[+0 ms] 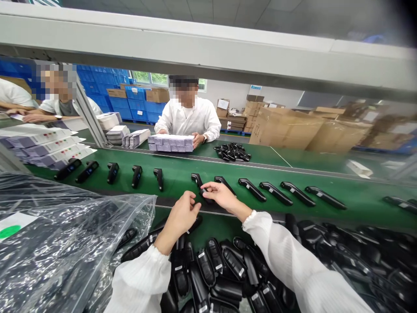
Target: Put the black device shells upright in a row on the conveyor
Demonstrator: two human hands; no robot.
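My right hand (222, 196) reaches over the green conveyor belt, its fingertips closed on the lower end of a black angled handheld device (196, 179). Part of that device is hidden behind the fingers. My left hand (183, 214) hovers just left of it, fingers curled, with a gap between thumb and fingers and nothing visible in them. Right of my hands, several similar devices (252, 189) lie slanted in a row along the belt. More devices (112, 172) with small bluish screens rest to the left. Below my wrists is a heap of black elongated shells (206, 267) with white labels.
A clear plastic bag (65, 256) covers the near left. At right lies another pile of black parts (355, 252). Across the belt, a person in white (189, 117) holds a block of pale boxes (171, 143). A small black heap (232, 151) lies beside them. A metal beam (208, 48) spans overhead.
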